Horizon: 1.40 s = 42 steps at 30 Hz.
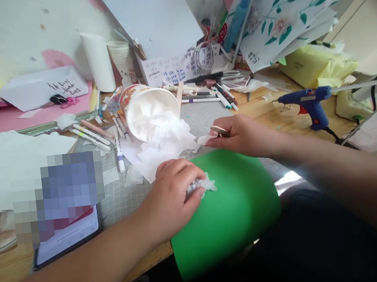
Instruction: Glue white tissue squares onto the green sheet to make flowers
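My left hand (176,189) is closed around a ruffled bunch of white paper (208,183), much of it hidden by the fingers. Under that hand a sheet of green paper (229,204) curves down over the table's front edge. Farther right, my right hand (231,134) pinches a small piece of white paper (206,139). A thin pale stick-like tool (220,131) also shows in its fingers; its kind is unclear. Beyond both hands a paper tub (127,103) lies on its side, its mouth toward me, with cut white paper pieces (164,134) spilling out.
A blue glue gun (315,100) stands at the right with its cord trailing. Markers (94,137) lie left of the tub, and several pens (200,99) behind it. A phone (67,239) rests at the left. Stacked paper cups (122,60) stand at the back.
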Tool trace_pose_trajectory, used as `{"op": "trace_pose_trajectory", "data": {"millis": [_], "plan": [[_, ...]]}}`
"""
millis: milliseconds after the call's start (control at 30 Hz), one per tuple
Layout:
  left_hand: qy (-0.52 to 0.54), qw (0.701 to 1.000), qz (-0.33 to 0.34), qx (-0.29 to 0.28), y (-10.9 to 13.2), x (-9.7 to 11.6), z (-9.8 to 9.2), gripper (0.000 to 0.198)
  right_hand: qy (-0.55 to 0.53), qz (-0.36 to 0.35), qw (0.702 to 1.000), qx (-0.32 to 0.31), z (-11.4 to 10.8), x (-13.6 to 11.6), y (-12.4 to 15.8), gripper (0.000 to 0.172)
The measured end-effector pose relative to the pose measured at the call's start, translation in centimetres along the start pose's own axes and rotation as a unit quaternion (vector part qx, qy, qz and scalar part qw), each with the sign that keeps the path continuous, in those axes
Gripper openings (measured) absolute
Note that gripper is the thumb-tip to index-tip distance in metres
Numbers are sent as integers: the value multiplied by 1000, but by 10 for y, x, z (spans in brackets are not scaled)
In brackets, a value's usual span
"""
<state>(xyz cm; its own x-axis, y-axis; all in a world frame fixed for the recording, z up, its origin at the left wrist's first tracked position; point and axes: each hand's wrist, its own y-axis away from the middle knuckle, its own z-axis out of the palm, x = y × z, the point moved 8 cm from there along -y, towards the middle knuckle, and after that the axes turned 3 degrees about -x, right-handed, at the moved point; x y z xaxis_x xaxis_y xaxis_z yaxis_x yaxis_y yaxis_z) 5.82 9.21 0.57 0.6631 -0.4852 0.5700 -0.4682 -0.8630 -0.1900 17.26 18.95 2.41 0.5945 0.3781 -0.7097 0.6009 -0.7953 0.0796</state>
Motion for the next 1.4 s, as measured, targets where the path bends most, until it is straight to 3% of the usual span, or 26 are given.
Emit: {"op": "trace_pose_trajectory", "data": {"millis": [67,133,233,300,400,500,667,767,833,933,1033,1100,1267,1400], "plan": [[-4,1000,-3,-2,-1,0,-1,12,76,-68,995,-14,-3,-17,15,18],[-9,1000,-5,-7,-2,0,-1,12,126,-96,983,-89,7,-26,32,16],[-13,1000,-6,-10,-3,1,-1,12,149,-73,957,-238,37,-22,55,13],[-17,1000,-7,-8,-3,2,-1,12,178,-62,945,-265,52,-19,61,19],[-22,1000,-12,-13,-4,2,-1,12,225,-45,950,-211,56,-16,54,27],[-22,1000,-11,-18,-5,3,-1,11,217,-32,960,-175,50,-13,47,24],[-25,1000,-4,-13,-6,4,-3,11,97,-125,985,-72,11,-30,53,18],[-26,1000,-4,-5,-5,3,-2,11,48,-175,983,-4,-11,-40,71,34],[-25,1000,2,3,-3,2,-2,10,52,-193,980,25,-15,-42,86,31],[-22,1000,9,8,-2,2,-1,9,77,-249,965,11,-1,-49,106,25],[-22,1000,5,3,-3,1,1,10,120,-337,932,-59,29,-59,117,19],[-22,1000,3,5,-3,1,0,10,125,-354,922,-93,45,-59,116,17],[-9,1000,3,2,-4,3,0,10,80,-344,930,-105,56,-53,107,19],[1,1000,4,1,-4,3,-1,11,-3,-253,964,-87,48,-39,94,13]]}}
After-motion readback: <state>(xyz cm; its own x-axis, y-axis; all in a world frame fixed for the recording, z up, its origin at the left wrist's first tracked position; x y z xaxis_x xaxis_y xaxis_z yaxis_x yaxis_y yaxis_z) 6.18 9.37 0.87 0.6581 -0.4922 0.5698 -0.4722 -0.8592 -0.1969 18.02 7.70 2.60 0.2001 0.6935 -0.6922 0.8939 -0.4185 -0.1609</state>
